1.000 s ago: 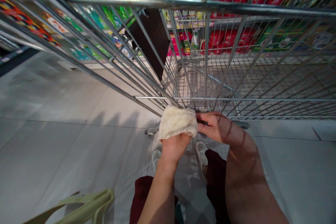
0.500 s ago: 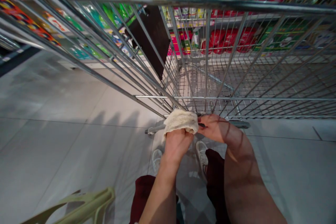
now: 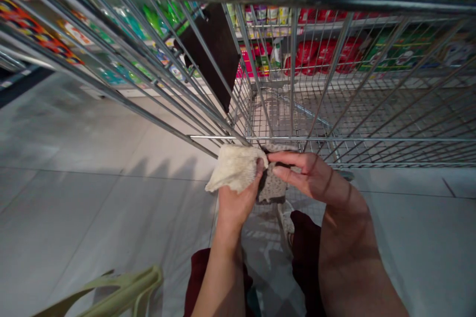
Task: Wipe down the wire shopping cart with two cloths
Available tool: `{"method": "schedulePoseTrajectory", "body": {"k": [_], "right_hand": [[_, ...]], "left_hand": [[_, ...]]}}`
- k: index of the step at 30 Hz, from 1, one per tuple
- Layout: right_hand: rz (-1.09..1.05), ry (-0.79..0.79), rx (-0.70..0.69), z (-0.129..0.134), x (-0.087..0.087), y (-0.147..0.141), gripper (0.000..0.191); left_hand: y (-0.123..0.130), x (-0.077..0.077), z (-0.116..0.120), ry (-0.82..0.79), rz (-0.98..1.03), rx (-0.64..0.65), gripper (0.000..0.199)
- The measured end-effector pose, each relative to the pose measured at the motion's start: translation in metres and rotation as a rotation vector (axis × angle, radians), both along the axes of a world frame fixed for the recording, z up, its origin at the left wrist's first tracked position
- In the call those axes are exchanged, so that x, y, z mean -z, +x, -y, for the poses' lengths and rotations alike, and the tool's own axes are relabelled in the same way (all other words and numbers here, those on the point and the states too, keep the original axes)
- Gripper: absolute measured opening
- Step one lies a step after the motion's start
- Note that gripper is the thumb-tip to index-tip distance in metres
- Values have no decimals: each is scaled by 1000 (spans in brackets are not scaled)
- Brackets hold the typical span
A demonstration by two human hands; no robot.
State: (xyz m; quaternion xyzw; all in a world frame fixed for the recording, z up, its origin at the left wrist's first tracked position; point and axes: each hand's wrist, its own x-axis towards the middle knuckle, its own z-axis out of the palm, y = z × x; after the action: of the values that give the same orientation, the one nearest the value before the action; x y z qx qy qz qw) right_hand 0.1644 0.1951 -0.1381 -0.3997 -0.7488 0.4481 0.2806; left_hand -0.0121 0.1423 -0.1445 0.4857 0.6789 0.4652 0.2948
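Observation:
Between my hands is a soft cream cloth pad (image 3: pixel 234 168), its fuzzy flap pinched at the top by my left hand (image 3: pixel 238 198). Joined to it or folded behind it, a grey speckled layer (image 3: pixel 273 181) hangs below the right fingers. I cannot tell whether these are two pieces or two faces of one. My right hand (image 3: pixel 307 174) reaches in from the right, with its fingertips on the top edge of the grey layer. Both hands are just below the front rail of a wire shopping cart (image 3: pixel 297 138).
The cart's metal mesh fills the upper view, with a dark brown panel (image 3: pixel 211 49) inside it. Beyond stand store shelves (image 3: pixel 327 54) of packaged goods. A pale green plastic object (image 3: pixel 126 294) sits at lower left. Below lie a tiled floor, my white shoe and dark red shorts.
The cream pad has opened out and shifted left, and the grey speckled layer now shows beneath it. My hands have moved apart slightly and higher.

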Motion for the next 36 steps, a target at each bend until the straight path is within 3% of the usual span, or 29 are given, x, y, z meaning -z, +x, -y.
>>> {"method": "schedulePoseTrajectory", "body": {"k": [3,6,9,14,16,18,22,26,29,33,36], "right_hand": [[276,32,-37,-7,26,-4,27],[364,31,-44,-9,35,-4,23],[250,22,-66,-5,23,0,26],[-144,-10,-77,6,-14,4,36],[-177,-25,-78,7,-19,1,37],[-96,-15,-69,4,-13,-3,34],[269,79,-3,-5,20,-8,29],[463,146,35,-5,38,-6,27],[332,107,-2,-3,25,-4,29],[98,34,-36,-4,2,-6,32],[87,21,-45,-6,-2,-11,30]], "left_hand": [[7,13,-8,-29,-188,209,25],[10,21,-10,2,-287,257,28],[7,16,-5,45,-227,256,23],[-2,-7,2,72,160,-35,38],[-3,-9,1,56,196,-68,40],[-3,-4,-3,21,113,-14,34],[2,22,-11,-12,-210,182,20],[8,35,-11,8,-460,183,29],[5,25,-8,65,-434,186,29],[-3,7,-7,87,-220,129,24],[-5,7,-8,71,-160,100,29]]}}
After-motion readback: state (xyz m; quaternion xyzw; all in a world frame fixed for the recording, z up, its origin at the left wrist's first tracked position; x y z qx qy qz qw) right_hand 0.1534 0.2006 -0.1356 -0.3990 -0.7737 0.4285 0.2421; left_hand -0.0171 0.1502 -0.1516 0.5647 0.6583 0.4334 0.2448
